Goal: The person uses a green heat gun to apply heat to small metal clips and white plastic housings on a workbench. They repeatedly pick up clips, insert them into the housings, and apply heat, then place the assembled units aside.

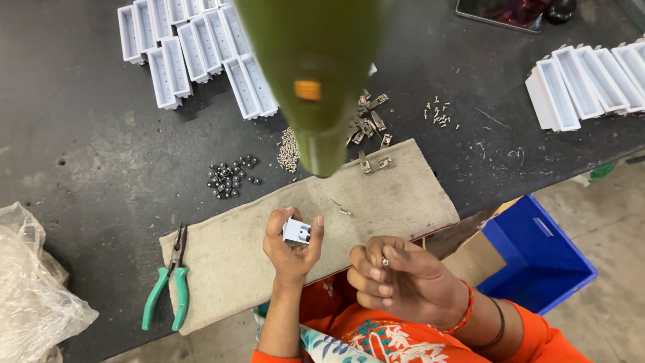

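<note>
My left hand [290,249] grips a small white plastic housing [296,231] between thumb and fingers, above a grey felt mat [222,255]. Close to its right, my right hand [396,279] pinches a tiny silver screw [385,261] at its fingertips. A green electric screwdriver [316,74] hangs tip down over the middle of the bench. On the dark bench [80,168] beyond the mat lie piles of silver screws [289,149], small black nuts [232,178] and metal clips [368,122].
Rows of white plastic housings stand at the back left [195,54] and at the right [591,84]. Green-handled pliers [168,282] lie on the mat's left end. A clear plastic bag [33,296] is at the left, a blue bin [537,259] beneath the bench's edge.
</note>
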### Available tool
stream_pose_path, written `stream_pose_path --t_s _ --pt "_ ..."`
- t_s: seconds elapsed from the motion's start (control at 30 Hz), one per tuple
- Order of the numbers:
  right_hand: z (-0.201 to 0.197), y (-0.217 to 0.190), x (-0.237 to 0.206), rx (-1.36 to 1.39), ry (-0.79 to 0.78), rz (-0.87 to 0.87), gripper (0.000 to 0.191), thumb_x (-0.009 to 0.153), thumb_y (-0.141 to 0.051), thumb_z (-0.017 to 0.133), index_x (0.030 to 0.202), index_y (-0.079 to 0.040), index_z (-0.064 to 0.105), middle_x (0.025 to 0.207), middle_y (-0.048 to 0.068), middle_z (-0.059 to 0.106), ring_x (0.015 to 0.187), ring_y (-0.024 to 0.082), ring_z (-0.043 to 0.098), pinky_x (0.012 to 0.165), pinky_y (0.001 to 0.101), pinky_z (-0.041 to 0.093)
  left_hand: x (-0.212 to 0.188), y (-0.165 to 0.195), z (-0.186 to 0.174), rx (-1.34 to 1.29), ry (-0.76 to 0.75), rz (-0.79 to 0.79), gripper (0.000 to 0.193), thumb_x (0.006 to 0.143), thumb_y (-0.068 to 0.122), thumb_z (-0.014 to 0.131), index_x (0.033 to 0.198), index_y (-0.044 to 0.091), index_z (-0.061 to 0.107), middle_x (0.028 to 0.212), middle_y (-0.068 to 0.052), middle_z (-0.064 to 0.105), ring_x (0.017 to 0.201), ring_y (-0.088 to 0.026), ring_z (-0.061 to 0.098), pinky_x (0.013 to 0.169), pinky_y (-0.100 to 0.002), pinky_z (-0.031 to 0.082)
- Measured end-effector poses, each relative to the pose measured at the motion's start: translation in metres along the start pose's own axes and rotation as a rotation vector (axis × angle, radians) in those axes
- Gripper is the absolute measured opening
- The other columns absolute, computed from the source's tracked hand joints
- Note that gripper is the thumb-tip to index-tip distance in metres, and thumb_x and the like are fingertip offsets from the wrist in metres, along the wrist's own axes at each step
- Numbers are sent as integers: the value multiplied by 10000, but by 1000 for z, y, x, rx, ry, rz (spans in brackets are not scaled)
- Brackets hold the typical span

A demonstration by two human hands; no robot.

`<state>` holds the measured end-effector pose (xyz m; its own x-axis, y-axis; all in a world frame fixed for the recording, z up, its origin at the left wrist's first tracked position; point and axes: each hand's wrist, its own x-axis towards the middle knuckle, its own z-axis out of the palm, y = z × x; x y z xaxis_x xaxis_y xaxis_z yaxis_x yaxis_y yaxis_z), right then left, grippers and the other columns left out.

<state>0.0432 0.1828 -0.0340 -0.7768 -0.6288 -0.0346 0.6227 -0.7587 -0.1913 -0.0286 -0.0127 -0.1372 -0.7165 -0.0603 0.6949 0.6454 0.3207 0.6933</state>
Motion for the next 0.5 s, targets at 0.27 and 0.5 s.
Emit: stream_pose_path --t_s 0.27,0.5 --pt "-27 -3 -1 -155 21 -109 242 1065 -232 662 977 -7 646 942 50 547 806 136 526 691 278 448 -3 -1 -1 10 1 -9 577 858 39 837 1288 56 454 898 -93 592 679 -140 561 584 -260 450" --pt "-119 -118 27 -1879 757 -1055 129 927 6 602 1017 -8 693 939 50 686 806 117 643 708 262 522 -6 -1 -2 -46 6 -32 582 844 34 834 1282 61 451 929 -127 602 681 -161 560 591 -272 455"
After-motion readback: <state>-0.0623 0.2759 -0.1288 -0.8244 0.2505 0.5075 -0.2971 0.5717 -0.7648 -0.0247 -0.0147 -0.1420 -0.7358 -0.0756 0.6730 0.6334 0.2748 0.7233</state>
